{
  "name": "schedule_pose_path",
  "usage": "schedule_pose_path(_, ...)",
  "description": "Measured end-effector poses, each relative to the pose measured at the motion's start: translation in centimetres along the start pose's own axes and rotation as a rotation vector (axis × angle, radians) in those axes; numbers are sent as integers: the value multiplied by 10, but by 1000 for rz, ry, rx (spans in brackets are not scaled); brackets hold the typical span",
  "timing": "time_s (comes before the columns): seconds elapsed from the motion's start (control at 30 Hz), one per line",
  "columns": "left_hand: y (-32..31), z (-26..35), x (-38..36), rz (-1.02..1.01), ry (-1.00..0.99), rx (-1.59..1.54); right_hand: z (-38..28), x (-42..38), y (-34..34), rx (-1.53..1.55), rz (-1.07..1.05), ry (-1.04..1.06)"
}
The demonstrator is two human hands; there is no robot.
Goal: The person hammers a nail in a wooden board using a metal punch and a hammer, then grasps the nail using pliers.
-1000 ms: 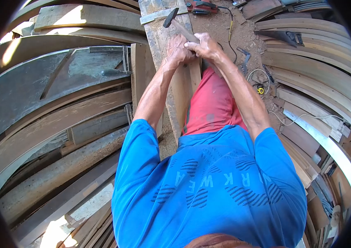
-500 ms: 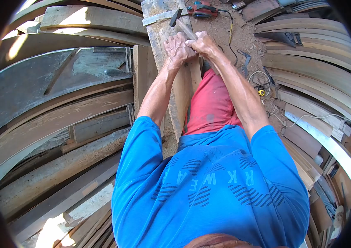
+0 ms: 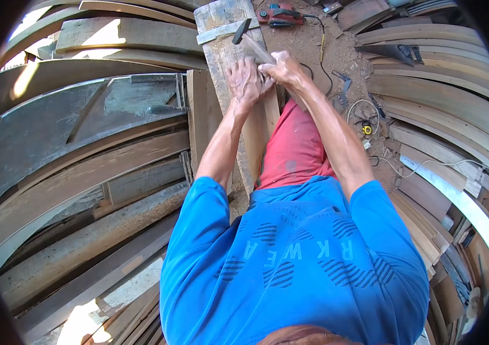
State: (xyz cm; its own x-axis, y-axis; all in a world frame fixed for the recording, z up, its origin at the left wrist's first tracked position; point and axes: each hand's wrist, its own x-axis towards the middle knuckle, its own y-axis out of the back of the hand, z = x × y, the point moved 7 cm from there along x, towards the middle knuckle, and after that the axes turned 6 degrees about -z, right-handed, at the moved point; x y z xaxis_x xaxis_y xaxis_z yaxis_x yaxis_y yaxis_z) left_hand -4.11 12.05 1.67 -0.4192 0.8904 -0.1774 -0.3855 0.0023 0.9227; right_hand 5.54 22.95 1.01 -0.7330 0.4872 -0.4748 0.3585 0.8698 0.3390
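Observation:
My right hand (image 3: 283, 70) is closed around the wooden handle of a hammer (image 3: 259, 49), whose dark head points up and to the left over the bench. Just left of it, my left hand (image 3: 247, 83) rests palm down on a wooden plank (image 3: 255, 129), fingers stretched out, its thumb close to my right hand. Under both hands runs a worn wooden bench (image 3: 216, 54) with a pale strip (image 3: 224, 31) across its far end. Whatever lies beneath my left palm is hidden.
A red electric planer (image 3: 282, 15) with a cord sits beyond the bench on sawdust-covered ground. To the right are a handsaw (image 3: 397, 53), a yellow tape measure (image 3: 366, 130) and stacked curved boards (image 3: 434, 100). More timber (image 3: 129, 34) and a grey panel (image 3: 37, 123) stand at left.
My left hand has shifted slightly down, and its fingers look more spread. My right hand and the hammer have dropped a little toward me. The whole view has moved slightly.

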Motion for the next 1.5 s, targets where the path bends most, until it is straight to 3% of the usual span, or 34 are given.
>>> schedule_pose_path(0.07,-2,0,-20,98,-16,27,8,-16,2,146,27,-31)
schedule_pose_path(0.1,2,1,-24,41,27,-54,18,-19,3,188,55,-13)
schedule_pose_path(0.2,5,-4,-39,249,-27,-52,13,-60,21,364,93,-9)
schedule_pose_path(0.23,15,-2,-43,289,-7,24,5,-77,30,362,118,-29)
schedule_pose_path(0.33,0,-25,-37,197,11,-198,22,-105,39,308,161,-58)
schedule_pose_path(0.37,3,-22,-36,242,0,-121,24,-114,41,246,171,-76)
schedule_pose_path(0.47,6,-32,-27,265,-114,-308,35,-136,40,222,174,-122)
schedule_pose_path(0.5,17,-30,-28,357,-131,-323,38,-141,38,251,172,-118)
schedule_pose_path(0.6,30,-54,-41,406,6,-454,43,-158,37,243,143,-111)
schedule_pose_path(0.63,39,-55,-49,363,54,-644,44,-164,36,240,139,-111)
schedule_pose_path(0.77,48,-13,-87,266,-144,-448,42,-176,35,225,106,-103)
schedule_pose_path(0.87,21,1,-113,173,-193,-312,40,-180,32,204,93,-104)
schedule_pose_path(1.0,16,9,-128,212,-238,-317,31,-184,32,151,74,-101)
schedule_pose_path(1.13,13,10,-163,159,-171,-453,27,-188,33,131,71,-104)
schedule_pose_path(1.17,7,-1,-168,110,-45,-511,21,-191,35,129,67,-93)
schedule_pose_path(1.27,12,-29,-157,238,72,-719,3,-195,38,116,70,-60)
schedule_pose_path(1.3,47,-17,-148,344,-20,-355,-5,-195,40,109,78,-43)
schedule_pose_path(1.4,67,-27,-109,257,64,-516,-36,-199,41,165,117,41)
schedule_pose_path(1.5,67,-22,-78,13,149,-706,-62,-208,44,206,133,121)
